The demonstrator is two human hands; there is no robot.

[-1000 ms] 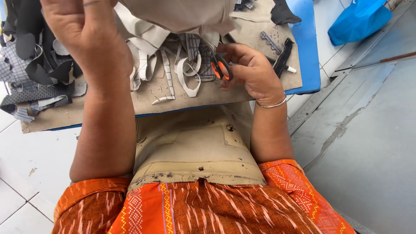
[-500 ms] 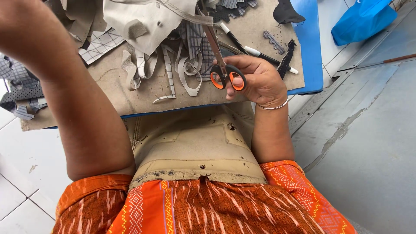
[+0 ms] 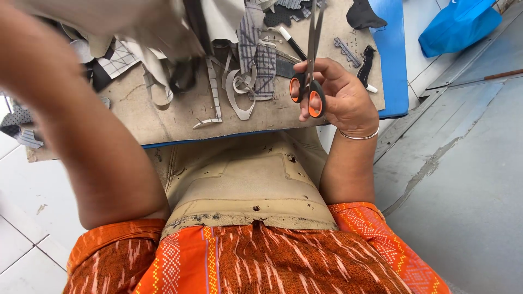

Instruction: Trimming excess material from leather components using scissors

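Right hand [image 3: 340,98]: fingers through the orange loops of a pair of orange-handled steel scissors [image 3: 310,76], clamped on them. Blades point up and away from the body, tips out of frame at the top edge; blades look closed or nearly so. A thin silver bangle [image 3: 359,135] sits on the right wrist.

Left hand: forearm raised across the left of the view, blurred. The hand itself is hidden at the top edge behind a large sheet of beige fabric [image 3: 131,22]; cannot tell how it grips.

Scissors are held above the surface, over its near right part.

Surface: a worn tan board [image 3: 163,117] with a blue edge [image 3: 395,65], resting over the lap. On it, just left of the scissors, curled beige fabric strips [image 3: 234,95] and a grey checked fabric piece [image 3: 264,68]. A black-and-white marker pen [image 3: 291,43] lies behind the scissors. A black fabric scrap [image 3: 364,15] lies at the far right corner.

Off the surface, upper right: a blue plastic bag [image 3: 457,24] on the floor.
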